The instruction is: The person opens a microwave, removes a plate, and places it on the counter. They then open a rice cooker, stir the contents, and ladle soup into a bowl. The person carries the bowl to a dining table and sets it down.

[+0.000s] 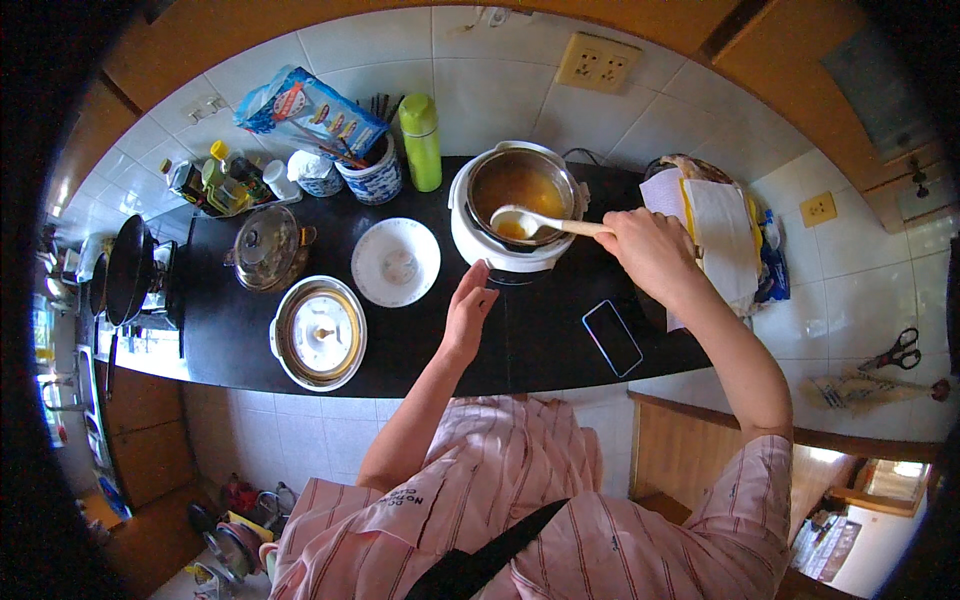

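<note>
My right hand (651, 244) is closed round the wooden handle of a white ladle (517, 219). The ladle's bowl is over the near part of an electric cooker (491, 247) with yellowish soup (536, 187) inside; some liquid shows in the ladle. My left hand (469, 307) is at the cooker's near left edge, fingers extended, holding nothing; whether it touches the cooker, I cannot tell. A white bowl (396, 262) stands left of the cooker. The cooker's round lid (321, 334) lies upside down on the black counter, farther left and nearer to me.
A smartphone (613, 338) lies near the counter's front edge. A lidded glass pot (266, 247), condiment bottles (225, 180), a blue-and-white utensil pot (371, 176) and a green flask (421, 142) stand left. Cloths or papers (720, 232) are piled right. A wok (131, 270) is far left.
</note>
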{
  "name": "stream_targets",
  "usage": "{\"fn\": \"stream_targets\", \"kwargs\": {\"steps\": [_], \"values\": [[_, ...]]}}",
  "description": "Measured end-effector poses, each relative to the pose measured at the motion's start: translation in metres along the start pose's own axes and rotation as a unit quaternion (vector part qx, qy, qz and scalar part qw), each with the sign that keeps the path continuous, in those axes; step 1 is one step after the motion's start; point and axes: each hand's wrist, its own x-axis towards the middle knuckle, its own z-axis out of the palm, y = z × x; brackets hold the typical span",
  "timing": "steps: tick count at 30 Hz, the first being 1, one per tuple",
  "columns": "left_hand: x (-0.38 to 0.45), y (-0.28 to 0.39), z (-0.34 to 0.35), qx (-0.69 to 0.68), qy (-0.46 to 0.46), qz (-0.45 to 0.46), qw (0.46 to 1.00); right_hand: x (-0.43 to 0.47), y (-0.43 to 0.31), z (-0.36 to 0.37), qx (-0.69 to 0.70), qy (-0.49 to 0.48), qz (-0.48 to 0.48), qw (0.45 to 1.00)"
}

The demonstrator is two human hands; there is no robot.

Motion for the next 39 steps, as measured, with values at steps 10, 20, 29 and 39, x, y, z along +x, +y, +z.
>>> {"fn": "stream_targets", "kwargs": {"steps": [10,20,29,39], "values": [[0.001,-0.001,0.001,-0.006,0.009,0.002,1.0,0.004,-0.007,0.0,-0.03,-0.032,-0.001,0.999],[-0.001,0.0,0.002,0.006,0.01,-0.002,1.0,0.027,-0.019,0.033,-0.137,0.019,-0.048,0.989],[-0.001,-0.001,0.001,0.001,0.007,0.005,1.0,0.056,-0.017,0.048,-0.2,0.121,-0.035,0.972],[-0.002,0.004,0.006,0.003,0.01,-0.004,1.0,0.077,-0.019,0.066,-0.085,0.076,-0.045,0.992]]}}
